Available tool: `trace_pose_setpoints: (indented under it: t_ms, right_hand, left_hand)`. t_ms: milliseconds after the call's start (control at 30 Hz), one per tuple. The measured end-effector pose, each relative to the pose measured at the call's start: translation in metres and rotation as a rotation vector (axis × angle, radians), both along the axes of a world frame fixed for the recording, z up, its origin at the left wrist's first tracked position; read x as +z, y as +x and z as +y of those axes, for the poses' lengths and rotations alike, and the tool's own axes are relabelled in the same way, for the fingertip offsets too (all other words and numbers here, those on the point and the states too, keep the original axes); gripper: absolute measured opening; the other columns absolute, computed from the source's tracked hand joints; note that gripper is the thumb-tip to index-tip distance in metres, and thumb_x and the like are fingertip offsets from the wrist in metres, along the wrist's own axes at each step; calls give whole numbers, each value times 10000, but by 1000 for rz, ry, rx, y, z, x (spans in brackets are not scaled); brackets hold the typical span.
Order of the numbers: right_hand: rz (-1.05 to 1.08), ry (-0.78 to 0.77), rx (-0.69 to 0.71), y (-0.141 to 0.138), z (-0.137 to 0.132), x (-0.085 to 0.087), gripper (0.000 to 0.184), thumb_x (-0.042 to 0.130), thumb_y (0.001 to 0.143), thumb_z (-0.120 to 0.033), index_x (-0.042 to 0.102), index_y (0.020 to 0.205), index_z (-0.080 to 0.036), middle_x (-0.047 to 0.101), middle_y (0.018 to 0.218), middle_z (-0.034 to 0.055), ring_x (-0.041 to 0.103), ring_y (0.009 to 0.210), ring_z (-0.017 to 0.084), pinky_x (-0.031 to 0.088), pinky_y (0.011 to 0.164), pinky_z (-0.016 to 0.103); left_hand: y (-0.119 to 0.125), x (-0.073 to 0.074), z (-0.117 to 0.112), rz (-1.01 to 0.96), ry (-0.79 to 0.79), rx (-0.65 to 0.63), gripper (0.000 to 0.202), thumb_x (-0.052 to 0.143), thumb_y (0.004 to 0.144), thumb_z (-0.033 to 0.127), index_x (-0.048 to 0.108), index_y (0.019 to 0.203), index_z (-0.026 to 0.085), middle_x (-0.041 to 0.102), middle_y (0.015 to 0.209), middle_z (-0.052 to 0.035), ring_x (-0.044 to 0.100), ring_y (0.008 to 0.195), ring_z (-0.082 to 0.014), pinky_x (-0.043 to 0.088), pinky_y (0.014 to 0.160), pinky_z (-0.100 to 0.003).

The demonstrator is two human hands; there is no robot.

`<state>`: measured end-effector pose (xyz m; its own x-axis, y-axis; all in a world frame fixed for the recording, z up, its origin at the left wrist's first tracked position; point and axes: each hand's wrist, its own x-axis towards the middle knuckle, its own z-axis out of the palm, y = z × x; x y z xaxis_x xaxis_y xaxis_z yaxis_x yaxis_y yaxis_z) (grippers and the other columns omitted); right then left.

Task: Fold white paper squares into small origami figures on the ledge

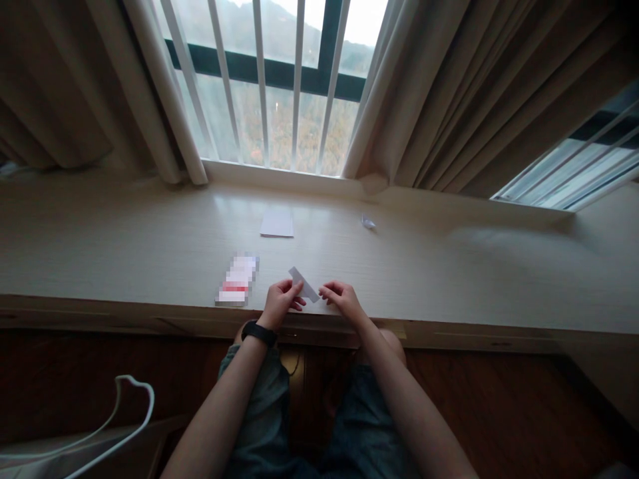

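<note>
Hanging at the far left, a brown curtain [64,80] falls to the back of a long pale ledge [124,253], while a pale curved loop [151,399] stands out against the dark floor [190,372] below. Farther right, a flat object [238,279], blurred into pink and white blocks with a red band, lies near the ledge's front edge. Next comes the left hand [283,301], a black band [259,334] around its wrist; its thumb presses on top and its fingers curl underneath, nearly closed, gripping a small piece of white paper [308,293]. That piece is held above the front of the ledge, between the hands, slanting from upper left to lower right. Behind it, a stack of white paper [277,223] lies flat below a barred window [279,113]. Just beside the lower right end of the held piece is the right hand [343,298], fingers bent and thumb close to the forefinger; whether its tips touch or pinch the paper, I cannot tell. Beyond this hand, a small crumpled scrap [368,222] rests toward the back. A second curtain [439,86] and another barred window [574,166] fill the upper right.
</note>
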<state>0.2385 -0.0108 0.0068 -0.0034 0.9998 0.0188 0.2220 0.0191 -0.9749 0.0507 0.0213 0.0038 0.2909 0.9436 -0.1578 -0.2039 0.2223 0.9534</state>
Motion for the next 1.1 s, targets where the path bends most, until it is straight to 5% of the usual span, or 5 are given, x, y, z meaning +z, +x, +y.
trace_pose_setpoints:
  t_ms: [167,400,767,933,1100]
  right_hand:
    - [5,40,62,-14,10,5,329,668,757,-471,728,868,-166,725,812,49,632,735,183,482,670,286]
    - [-3,15,64,-17,7,6,286,702,722,-428,757,818,-164,742,779,52,648,728,202,485,699,310]
    - [-8,-4,18,5,-13,2,351,707,716,-431,722,947,-168,730,879,76,653,760,195,505,687,307]
    - [-11,21,11,-17,2,-3,325,689,740,-450,720,895,-166,725,816,64,646,724,186,498,667,293]
    - [-306,72,29,-2,0,2,197,625,819,-356,735,803,-193,731,773,39,637,711,181,469,675,283]
  left_hand:
    - [0,-2,-3,-8,77,-82,431,743,698,517,660,847,122,684,830,-42,669,782,-196,585,699,-325]
    - [-6,-7,-2,80,164,-18,393,720,716,513,686,766,124,668,718,-12,616,688,-157,502,648,-250]
    - [-3,-14,2,-168,41,81,420,768,688,474,692,880,108,700,892,-65,644,852,-191,527,849,-354]
    - [-6,-13,2,-77,86,14,373,751,710,471,687,842,128,691,818,-30,626,769,-158,515,761,-282]
    - [-9,-9,2,65,126,-36,364,757,705,443,690,903,145,707,824,-45,630,731,-155,477,653,-244]
